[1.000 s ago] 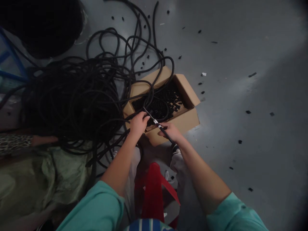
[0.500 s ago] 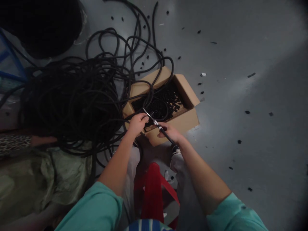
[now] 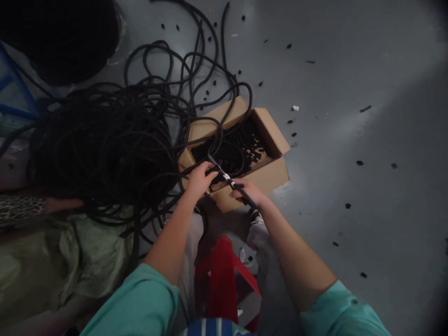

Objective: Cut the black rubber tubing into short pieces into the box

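Over the near left side of an open cardboard box [image 3: 262,175], my left hand [image 3: 201,179] has its fingers and thumb closed around a black hose [image 3: 178,174] that runs in from the left. The hose's end is mostly hidden by the fingers. My right hand [image 3: 248,192] grips black-handled shears [image 3: 229,179], with white bands near the pivot. Their narrow metal blades point up and left, beside my left fingertips. Inside the box lie many short black hose pieces [image 3: 241,147], and loops of hose hang across its far left edge.
A large tangle of black hose [image 3: 133,126] fills the left side. Another person's arm [image 3: 63,204] reaches in beside it, near a greenish sack [image 3: 101,252]. A red stool [image 3: 222,280] is between my legs. Small black scraps [image 3: 360,163] dot the grey floor.
My left fingers have lifted slightly around the blades. The dark piece by the blade tips no longer shows. A hose end now sticks out at the tangle's lower edge, by the sack.
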Demonstrator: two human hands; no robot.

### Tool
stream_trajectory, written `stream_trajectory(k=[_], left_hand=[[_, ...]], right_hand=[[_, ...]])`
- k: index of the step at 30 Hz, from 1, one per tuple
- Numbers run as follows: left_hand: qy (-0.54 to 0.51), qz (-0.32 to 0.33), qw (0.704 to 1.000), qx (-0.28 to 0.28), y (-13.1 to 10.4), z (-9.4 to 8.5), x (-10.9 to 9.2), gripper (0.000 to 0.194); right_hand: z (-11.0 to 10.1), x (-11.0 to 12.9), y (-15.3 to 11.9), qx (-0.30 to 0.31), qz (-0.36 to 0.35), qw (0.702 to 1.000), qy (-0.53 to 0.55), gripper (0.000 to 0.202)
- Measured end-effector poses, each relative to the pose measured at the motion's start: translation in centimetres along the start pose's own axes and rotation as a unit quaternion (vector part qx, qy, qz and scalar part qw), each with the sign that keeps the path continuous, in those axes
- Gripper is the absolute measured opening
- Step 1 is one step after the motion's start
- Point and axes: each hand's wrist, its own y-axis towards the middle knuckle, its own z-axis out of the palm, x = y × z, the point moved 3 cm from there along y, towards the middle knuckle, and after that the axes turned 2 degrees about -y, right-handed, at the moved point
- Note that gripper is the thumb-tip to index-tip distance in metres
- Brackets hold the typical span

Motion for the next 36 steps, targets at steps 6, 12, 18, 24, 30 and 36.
stream_trajectory(k=[6, 12, 18, 24, 30, 36], left_hand=[[0.010, -0.016, 1.000, -0.005, -0.3, -0.1, -0.7, 0.013], [-0.082, -0.034, 0.993, 0.073, -0.4, 0.7, -0.7, 0.015], [-0.168, -0.066, 0.981, 0.065, -0.3, 1.0, -0.2, 0.020], [-0.180, -0.091, 0.976, 0.082, -0.1, 1.3, 0.0, 0.021], [-0.167, -0.090, 0.979, 0.074, -0.1, 1.0, 0.1, 0.024], [-0.231, -0.100, 0.963, 0.092, -0.4, 1.6, -0.4, 0.025]], right_hand=[[-0.1, 0.2, 0.1, 0.009, -0.023, 1.000, 0.007, 0.054], [-0.3, 0.1, 0.4, -0.010, -0.077, 0.997, -0.026, 0.057], [0.0, 0.1, 0.2, -0.029, -0.066, 0.996, -0.051, 0.047], [-0.1, -0.4, 0.5, -0.045, -0.070, 0.993, -0.083, 0.038], [-0.1, -0.6, 0.5, -0.041, -0.045, 0.996, -0.062, 0.037], [0.6, 0.0, 0.1, 0.057, -0.019, 0.995, 0.074, 0.054]])
